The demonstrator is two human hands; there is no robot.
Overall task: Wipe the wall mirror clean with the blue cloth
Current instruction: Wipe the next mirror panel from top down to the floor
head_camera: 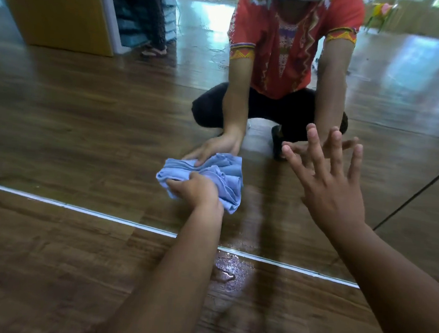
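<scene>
The wall mirror (pixel 85 119) fills the upper part of the view, and its bottom edge runs along the wooden floor. My left hand (pixel 193 190) grips a crumpled blue cloth (pixel 227 182) and holds it against the glass low down, near the mirror's bottom edge. My right hand (pixel 327 180) is flat against the glass to the right of the cloth, fingers spread and straight. The mirror shows my own crouching reflection in a red patterned shirt, with both hands mirrored.
A wet patch (pixel 231 269) lies on the wooden floor just below the mirror's bottom edge (pixel 119 220). A dark seam (pixel 418 192) runs diagonally through the mirror at the right. Reflected in the glass are a yellow cabinet (pixel 68 10), shelves and another person's legs.
</scene>
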